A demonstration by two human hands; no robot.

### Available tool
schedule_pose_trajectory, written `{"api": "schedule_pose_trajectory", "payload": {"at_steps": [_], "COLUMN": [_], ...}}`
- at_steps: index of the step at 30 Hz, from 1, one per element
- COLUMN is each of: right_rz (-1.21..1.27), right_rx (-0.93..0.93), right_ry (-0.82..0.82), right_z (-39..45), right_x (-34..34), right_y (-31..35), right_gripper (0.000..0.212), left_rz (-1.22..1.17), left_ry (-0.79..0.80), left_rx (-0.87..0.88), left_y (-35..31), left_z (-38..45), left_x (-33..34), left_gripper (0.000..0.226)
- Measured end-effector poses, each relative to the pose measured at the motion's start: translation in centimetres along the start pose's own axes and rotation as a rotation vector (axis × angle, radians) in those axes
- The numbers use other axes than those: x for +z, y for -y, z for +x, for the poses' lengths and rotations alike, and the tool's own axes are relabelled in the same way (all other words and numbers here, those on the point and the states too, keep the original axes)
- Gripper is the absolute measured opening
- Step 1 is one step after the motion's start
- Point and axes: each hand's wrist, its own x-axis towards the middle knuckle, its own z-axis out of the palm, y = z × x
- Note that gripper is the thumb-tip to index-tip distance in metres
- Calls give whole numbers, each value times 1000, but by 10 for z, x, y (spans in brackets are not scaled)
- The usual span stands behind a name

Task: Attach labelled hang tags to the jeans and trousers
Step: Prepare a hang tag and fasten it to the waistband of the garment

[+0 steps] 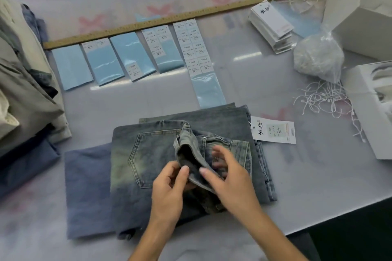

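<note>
My left hand pinches the turned-back waistband of the top jeans between thumb and fingers. I judge this exposes a loop or buttonhole where a tag string can go. My right hand steadies the same fold from three o'clock, thumb on the inner fabric and fingers spread loosely behind it; whether it truly grips I cannot tell.

The jeans lie folded at the centre of the desk, pocket up, on a second folded pair that sticks out at nine o'clock.

At two o'clock a hang tag already labelled lies just beside the jeans, probably placed for a short reach. Further at two o'clock loose strings lie tangled below a plastic bag. At twelve o'clock label sheets line up under a ruler, and blank tags are stacked at one o'clock.

The desk edge runs close at four o'clock, so I would keep the tag away from it. White boxes crowd three o'clock and piled garments block nine o'clock. The freest room lies between the jeans and the label sheets.
</note>
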Motion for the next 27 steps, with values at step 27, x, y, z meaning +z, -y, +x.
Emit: {"api": "schedule_pose_trajectory", "payload": {"at_steps": [27], "right_rz": [-269], "right_rx": [-42], "right_ry": [-242], "right_z": [3], "right_x": [-56], "right_y": [-12], "right_gripper": [59], "left_rz": [-180], "left_ry": [-192], "left_rx": [-217], "left_y": [-28], "left_z": [2], "left_x": [-5], "left_gripper": [29]}}
